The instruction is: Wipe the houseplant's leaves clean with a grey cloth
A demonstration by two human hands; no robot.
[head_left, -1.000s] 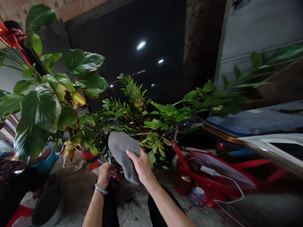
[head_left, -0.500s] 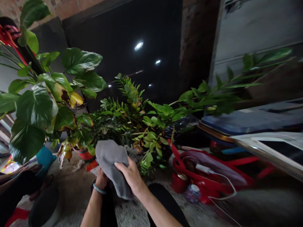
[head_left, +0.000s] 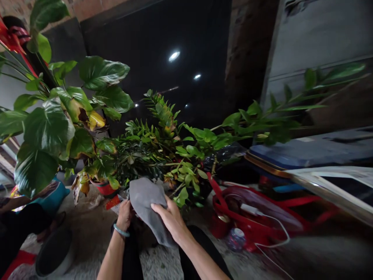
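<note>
- The right hand [head_left: 170,219] gripped a grey cloth [head_left: 145,200], probably soft, light and limp; bunching suited it.
- The left hand [head_left: 124,214] closed under the cloth beside a plant [head_left: 151,151]; its contents were hidden.

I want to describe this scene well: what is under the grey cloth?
The right hand grips the grey cloth from below; the left hand is beside it. Anything beneath is covered.
</note>
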